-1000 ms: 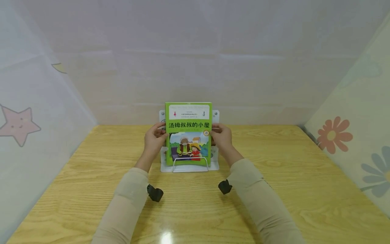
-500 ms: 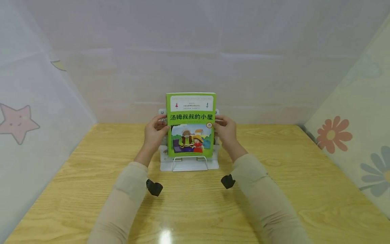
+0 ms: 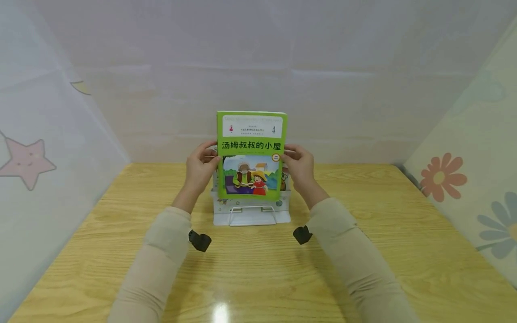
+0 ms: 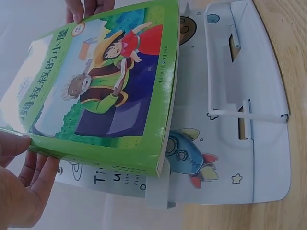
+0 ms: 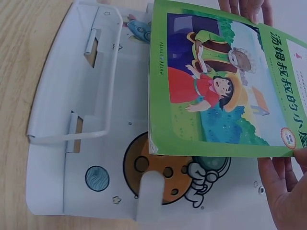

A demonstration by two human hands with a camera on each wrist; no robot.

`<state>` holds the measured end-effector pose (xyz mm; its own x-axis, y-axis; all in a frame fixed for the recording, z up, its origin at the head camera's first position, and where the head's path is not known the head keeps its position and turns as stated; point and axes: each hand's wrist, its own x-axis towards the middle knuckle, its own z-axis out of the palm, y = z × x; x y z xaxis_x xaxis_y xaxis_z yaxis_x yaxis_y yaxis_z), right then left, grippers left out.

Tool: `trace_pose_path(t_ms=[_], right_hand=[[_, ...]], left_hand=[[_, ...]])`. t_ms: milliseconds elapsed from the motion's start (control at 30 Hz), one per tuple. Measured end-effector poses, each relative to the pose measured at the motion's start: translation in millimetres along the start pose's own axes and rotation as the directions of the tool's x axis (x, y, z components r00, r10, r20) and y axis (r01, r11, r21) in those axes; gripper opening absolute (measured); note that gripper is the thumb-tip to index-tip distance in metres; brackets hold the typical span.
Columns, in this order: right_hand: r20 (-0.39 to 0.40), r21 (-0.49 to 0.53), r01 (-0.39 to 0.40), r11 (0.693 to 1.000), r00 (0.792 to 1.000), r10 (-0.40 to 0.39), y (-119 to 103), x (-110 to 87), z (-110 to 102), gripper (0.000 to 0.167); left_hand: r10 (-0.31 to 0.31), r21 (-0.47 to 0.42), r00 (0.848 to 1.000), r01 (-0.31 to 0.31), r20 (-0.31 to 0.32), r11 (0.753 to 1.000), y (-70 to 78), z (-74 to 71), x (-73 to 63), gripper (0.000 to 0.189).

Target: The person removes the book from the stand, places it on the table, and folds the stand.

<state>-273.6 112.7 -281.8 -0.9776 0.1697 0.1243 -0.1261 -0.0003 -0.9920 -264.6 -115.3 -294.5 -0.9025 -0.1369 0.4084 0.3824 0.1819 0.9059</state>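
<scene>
A green-covered picture book [image 3: 249, 179] is held upright between both hands, its cover facing me. My left hand [image 3: 199, 167] pinches the book's left edge, thumb in front and fingers behind. On the opposite edge my right hand [image 3: 300, 168] grips it the same way. Behind and below the book stands a white book stand [image 3: 252, 218] with space drawings and a white wire bar [image 5: 111, 72] at its front. In both wrist views the book's lower edge is above the ledge of the stand, and the book covers much of the back plate.
The stand rests on a wooden table [image 3: 254, 269]. Pale cloth walls rise at the back and sides, with a printed star [image 3: 28, 161] at left and flowers [image 3: 443, 178] at right. A black wrist camera [image 3: 199, 241] sits on the left sleeve.
Both hands have lifted the book up off the stand's ledge and toward me. The stand has stayed in place, and more of its lower part and wire bar now shows.
</scene>
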Motion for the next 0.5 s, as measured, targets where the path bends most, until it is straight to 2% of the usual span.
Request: trace_pose_path(t_ms=[333, 500], right_hand=[[0.065, -0.015, 0.0, 1.0, 0.998, 0.001, -18, -3.9, 3, 0.035], [0.111, -0.025, -0.008, 1.0, 0.994, 0.011, -28, -5.3, 5, 0.035]], left_hand=[[-0.08, -0.12, 0.994, 0.089, 0.077, 0.989, 16.9, -15.0, -0.5, 0.041], [-0.107, -0.124, 0.989, 0.119, 0.099, 0.985, 25.4, -24.9, -1.3, 0.042]])
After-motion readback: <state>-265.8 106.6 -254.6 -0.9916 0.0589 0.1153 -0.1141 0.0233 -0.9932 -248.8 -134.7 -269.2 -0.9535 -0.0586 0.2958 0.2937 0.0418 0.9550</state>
